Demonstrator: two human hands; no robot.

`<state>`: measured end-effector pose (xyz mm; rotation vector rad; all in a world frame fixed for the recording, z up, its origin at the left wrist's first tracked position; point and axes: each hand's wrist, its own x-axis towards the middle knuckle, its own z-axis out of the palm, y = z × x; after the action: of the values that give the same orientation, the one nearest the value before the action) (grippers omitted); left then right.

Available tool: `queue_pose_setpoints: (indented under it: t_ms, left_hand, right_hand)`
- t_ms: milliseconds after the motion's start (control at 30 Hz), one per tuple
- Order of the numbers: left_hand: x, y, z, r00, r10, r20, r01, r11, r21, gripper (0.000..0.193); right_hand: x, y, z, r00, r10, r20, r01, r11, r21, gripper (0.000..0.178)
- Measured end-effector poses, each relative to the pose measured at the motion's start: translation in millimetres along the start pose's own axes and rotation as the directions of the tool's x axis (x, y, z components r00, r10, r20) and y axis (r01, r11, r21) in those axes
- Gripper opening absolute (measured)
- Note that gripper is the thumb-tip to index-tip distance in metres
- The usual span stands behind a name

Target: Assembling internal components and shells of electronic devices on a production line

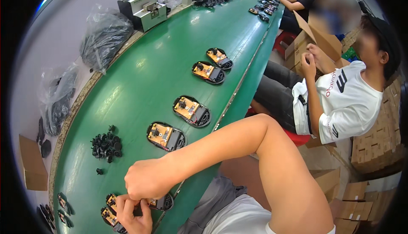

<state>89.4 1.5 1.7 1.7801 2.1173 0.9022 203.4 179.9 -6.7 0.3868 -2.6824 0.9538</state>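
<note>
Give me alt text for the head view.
A person's left hand and right hand are close together over a green worktable bearing black oval casings with orange circuit boards. Small black parts are piled beyond; a white-shirted co-worker sits at right.

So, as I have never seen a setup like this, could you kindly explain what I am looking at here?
Certainly. There is no robot: a person works with bare hands. The single picture comes from a wide camera on that person's head, looking down, so straight edges bend.

The right hand reaches in from the right, above the left hand. Their fingers meet at a black shell; what they grip is mostly hidden.

More shells with orange boards lie along the green table, beside a pile of black parts. A grey machine stands at the far edge, and a co-worker sits at right.
</note>
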Motion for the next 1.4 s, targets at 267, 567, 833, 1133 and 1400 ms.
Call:
queue_pose_setpoints:
  t_ms: [267, 567, 833, 1133, 1400]
  left_hand:
    - [0.4, -0.4, 1.5, 0.997, 0.034, -0.065, -0.034, 0.999, -0.002, 0.015]
    - [-2.8, -2.6, 4.3, 0.992, 0.053, -0.118, -0.051, 0.998, 0.022, 0.018]
    - [-5.7, -21.0, -19.2, 0.986, 0.063, -0.156, -0.041, 0.989, 0.141, 0.017]
    - [18.3, -29.2, -4.9, 0.974, 0.073, -0.214, -0.069, 0.997, 0.024, 0.018]
    - [11.4, -45.5, 11.0, 0.944, 0.165, -0.285, -0.167, 0.986, 0.016, 0.02]
  right_hand:
    - [12.6, 4.0, -11.9, 0.988, 0.09, 0.122, -0.084, 0.995, -0.053, 0.013]
    - [-13.8, 16.5, 19.1, 0.984, 0.036, -0.172, 0.013, 0.962, 0.273, 0.02]
    - [2.9, 8.0, 36.3, 0.946, 0.073, -0.316, 0.008, 0.969, 0.248, 0.022]
    - [4.0, 9.8, 3.1, 0.956, 0.081, -0.284, -0.076, 0.997, 0.028, 0.015]
    - [19.1, -8.0, -1.6, 0.974, 0.183, -0.136, -0.196, 0.976, -0.09, 0.016]
